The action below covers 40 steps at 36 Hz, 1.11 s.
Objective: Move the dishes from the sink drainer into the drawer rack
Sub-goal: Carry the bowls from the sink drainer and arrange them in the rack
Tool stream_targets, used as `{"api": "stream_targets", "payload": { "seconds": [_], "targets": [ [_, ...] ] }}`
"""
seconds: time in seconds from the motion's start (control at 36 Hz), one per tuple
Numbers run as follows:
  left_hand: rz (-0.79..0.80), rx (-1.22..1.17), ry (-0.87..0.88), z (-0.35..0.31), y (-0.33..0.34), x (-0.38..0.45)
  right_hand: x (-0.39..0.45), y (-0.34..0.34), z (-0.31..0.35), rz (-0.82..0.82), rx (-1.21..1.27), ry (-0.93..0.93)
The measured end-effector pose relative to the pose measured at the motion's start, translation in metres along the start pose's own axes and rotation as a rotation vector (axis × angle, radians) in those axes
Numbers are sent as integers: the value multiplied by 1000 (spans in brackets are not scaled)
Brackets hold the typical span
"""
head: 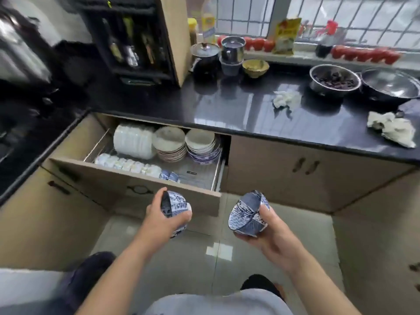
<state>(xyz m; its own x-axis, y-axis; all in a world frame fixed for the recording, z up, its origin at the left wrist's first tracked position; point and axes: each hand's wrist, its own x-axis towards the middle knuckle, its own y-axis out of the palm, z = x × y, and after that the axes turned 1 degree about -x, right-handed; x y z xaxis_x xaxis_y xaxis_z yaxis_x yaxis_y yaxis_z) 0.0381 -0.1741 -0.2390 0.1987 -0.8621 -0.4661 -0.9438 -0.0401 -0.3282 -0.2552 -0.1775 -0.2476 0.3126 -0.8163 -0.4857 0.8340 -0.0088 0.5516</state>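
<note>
I take the open drawer (136,176) as my landmark; everything else I place against it. I have one blue-and-white bowl in each hand, both held out over the floor just in front of the drawer's front panel, not yet above the rack (200,171).

My left hand (159,221) wraps the left bowl (176,211) from behind, thumb over the rim and fingers curled under the base, so it sits on its side with the mouth turned left. That suits the front row inside the drawer, where small bowls (127,165) stand on edge in a line and two blue ones (169,176) end the row. I judge I am carrying it pre-turned so it can slot in beside them.

My right hand (270,233) cups the right bowl (248,213) from below and behind, fingers curled round its foot, the patterned outside facing the drawer. Whether the thumb hooks inside the rim I cannot tell, as the bowl hides it.

At the back of the drawer stand white plates (133,140) on edge, then stacked saucers (170,144) and stacked bowls (202,146). The bare wire to the right of the blue pair looks like the free spot. The sink drainer is not in view.
</note>
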Motion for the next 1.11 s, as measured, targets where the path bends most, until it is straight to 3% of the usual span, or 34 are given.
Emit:
{"api": "stream_targets", "payload": {
  "seconds": [0.33,0.58,0.86,0.94,1.11],
  "targets": [
    [-143,-344,-162,22,-79,59,138,83,9,13,-153,30],
    [-138,-334,-193,5,-125,174,262,84,1,-125,-112,150],
    [-177,-240,-170,-1,-155,299,393,87,-35,-134,-485,381],
    [-105,-133,-130,8,-153,347,422,77,-57,-152,-639,410],
    [218,104,-127,54,-128,421,465,56,-102,-154,-861,415]
  ]
}}
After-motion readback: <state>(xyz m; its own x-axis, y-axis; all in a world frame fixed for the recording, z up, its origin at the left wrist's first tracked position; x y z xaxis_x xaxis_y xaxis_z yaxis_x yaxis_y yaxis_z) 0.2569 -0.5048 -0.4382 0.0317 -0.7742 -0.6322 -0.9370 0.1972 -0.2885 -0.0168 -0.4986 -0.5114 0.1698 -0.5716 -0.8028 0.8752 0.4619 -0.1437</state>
